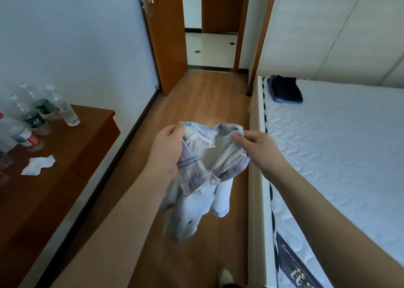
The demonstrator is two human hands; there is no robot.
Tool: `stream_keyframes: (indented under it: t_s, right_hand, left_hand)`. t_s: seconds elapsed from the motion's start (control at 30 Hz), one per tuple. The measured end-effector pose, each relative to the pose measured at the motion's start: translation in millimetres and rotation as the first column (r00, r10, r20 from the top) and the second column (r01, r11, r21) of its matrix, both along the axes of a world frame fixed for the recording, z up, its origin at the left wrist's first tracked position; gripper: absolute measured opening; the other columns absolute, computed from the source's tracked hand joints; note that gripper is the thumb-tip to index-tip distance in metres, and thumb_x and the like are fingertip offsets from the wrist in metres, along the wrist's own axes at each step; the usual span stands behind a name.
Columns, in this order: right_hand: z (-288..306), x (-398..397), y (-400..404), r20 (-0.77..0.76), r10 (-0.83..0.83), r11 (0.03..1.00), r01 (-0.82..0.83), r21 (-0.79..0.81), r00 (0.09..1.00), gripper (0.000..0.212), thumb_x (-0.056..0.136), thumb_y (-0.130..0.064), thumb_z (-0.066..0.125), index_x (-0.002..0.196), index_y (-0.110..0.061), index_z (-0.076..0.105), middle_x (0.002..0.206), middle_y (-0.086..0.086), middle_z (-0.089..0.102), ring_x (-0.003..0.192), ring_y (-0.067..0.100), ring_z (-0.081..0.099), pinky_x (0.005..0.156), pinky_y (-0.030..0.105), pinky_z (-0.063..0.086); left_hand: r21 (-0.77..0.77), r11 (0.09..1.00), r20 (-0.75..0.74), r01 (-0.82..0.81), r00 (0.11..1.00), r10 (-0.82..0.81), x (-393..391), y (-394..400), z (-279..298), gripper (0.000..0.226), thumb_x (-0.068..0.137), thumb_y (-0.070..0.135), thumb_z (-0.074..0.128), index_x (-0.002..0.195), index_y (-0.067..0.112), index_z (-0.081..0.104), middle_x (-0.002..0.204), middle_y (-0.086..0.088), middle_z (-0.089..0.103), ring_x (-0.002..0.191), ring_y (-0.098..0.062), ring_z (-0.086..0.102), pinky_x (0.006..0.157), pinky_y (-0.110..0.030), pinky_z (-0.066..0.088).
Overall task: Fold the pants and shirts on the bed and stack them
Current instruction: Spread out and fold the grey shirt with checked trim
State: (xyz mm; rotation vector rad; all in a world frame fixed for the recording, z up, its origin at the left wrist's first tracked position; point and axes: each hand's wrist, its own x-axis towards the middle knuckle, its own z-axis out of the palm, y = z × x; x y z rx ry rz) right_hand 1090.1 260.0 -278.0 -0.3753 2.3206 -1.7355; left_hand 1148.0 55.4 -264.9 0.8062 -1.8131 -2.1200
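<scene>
A small pale shirt with a blue plaid collar hangs in the air over the wooden floor, beside the bed. My left hand grips its collar on the left side. My right hand pinches the collar's other end. The white body and a short sleeve dangle below my hands. On the bed's white mattress, near its far corner, lies a folded stack of dark clothes, navy on top of a lighter blue piece.
A brown wooden table stands at the left with several plastic bottles and a crumpled white paper. An open wooden door leads to a tiled hallway. A white wardrobe rises behind the bed.
</scene>
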Motion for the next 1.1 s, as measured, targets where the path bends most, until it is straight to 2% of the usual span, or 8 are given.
stream_keyframes:
  t_s: [0.13,0.4,0.53,0.63,0.7,0.9,1.0,1.1]
  right_hand:
    - [4.0,-27.7,-8.1,0.146,0.035,0.987,-0.012,-0.158,0.989,0.035,0.095,-0.032,0.063,0.101,0.0,0.072,0.104,0.024,0.07,0.092,0.026,0.067,0.096,0.044,0.051]
    - [-6.1,-137.2,-12.2,0.211,-0.016,0.946,0.083,-0.315,0.977,0.032,0.097,-0.039,0.056,0.096,-0.013,0.075,0.093,0.013,0.074,0.084,0.018,0.071,0.071,0.026,0.055]
    - [-5.4,-186.4,-16.3,0.273,0.016,0.905,0.102,-0.412,0.962,0.033,0.099,-0.037,0.049,0.107,-0.016,0.074,0.103,0.011,0.074,0.097,0.023,0.071,0.074,0.025,0.054]
    - [-4.0,-222.6,-17.4,0.294,-0.01,0.868,0.154,-0.472,0.956,0.036,0.097,-0.036,0.048,0.111,-0.014,0.073,0.113,0.016,0.071,0.111,0.03,0.066,0.09,0.037,0.054]
    - [-2.6,-245.0,-19.4,0.317,0.004,0.834,0.172,-0.524,0.948,0.037,0.097,-0.036,0.049,0.114,-0.013,0.072,0.115,0.018,0.07,0.111,0.03,0.066,0.09,0.038,0.055]
    - [1.7,-313.6,-45.3,0.369,-0.037,0.737,0.274,-0.618,0.929,0.033,0.101,-0.028,0.05,0.118,-0.008,0.069,0.112,0.02,0.069,0.102,0.029,0.066,0.086,0.037,0.055]
    - [6.3,-344.0,-61.5,0.361,-0.091,0.725,0.311,-0.615,0.928,0.031,0.103,-0.025,0.049,0.118,-0.007,0.069,0.1,0.015,0.07,0.089,0.022,0.066,0.073,0.03,0.056]
    - [10.8,-370.2,-73.2,0.349,-0.174,0.732,0.358,-0.58,0.921,0.03,0.103,-0.024,0.046,0.107,-0.008,0.072,0.091,0.011,0.07,0.08,0.019,0.067,0.066,0.028,0.055]
  left_hand:
    - [0.089,0.994,-0.03,0.063,0.998,-0.061,-40.3,11.2,-1.8,0.029,0.095,0.026,0.06,0.07,0.016,0.07,0.079,-0.009,0.069,0.075,-0.021,0.066,0.074,-0.037,0.055]
    - [-0.003,0.946,-0.105,0.325,0.94,-0.323,-150.6,47.3,8.6,0.024,0.098,0.032,0.057,0.091,0.019,0.077,0.092,-0.008,0.076,0.088,-0.025,0.073,0.08,-0.041,0.059]
    - [-0.106,0.902,-0.095,0.418,0.899,-0.428,-204.5,54.1,13.2,0.032,0.1,0.029,0.051,0.082,0.035,0.077,0.089,0.002,0.076,0.083,-0.013,0.073,0.067,-0.024,0.057]
    - [-0.031,0.809,-0.092,0.587,0.805,-0.587,-241.4,44.1,15.5,0.039,0.101,0.022,0.044,0.091,0.036,0.079,0.097,0.008,0.075,0.091,-0.004,0.07,0.068,-0.014,0.053]
    - [-0.241,0.696,-0.062,0.677,0.705,-0.707,-264.4,30.5,15.7,0.036,0.102,0.019,0.042,0.113,0.036,0.071,0.113,0.017,0.07,0.104,0.005,0.063,0.081,-0.01,0.049]
    - [-0.915,0.285,-0.059,0.285,0.605,-0.794,-364.6,-3.5,-0.8,0.037,0.096,0.006,0.055,0.128,0.021,0.063,0.127,0.002,0.056,0.115,-0.003,0.049,0.099,-0.008,0.033]
    - [-0.941,0.333,-0.211,0.059,0.667,-0.714,-417.5,-21.2,-9.5,0.029,0.088,0.004,0.067,0.112,0.02,0.072,0.124,-0.008,0.05,0.116,-0.016,0.046,0.102,-0.025,0.038]
    - [-0.885,0.455,-0.304,0.103,0.612,-0.73,-467.3,-34.3,-10.8,0.038,0.08,0.006,0.075,0.114,0.01,0.06,0.134,-0.004,0.045,0.122,-0.007,0.042,0.104,-0.02,0.037]
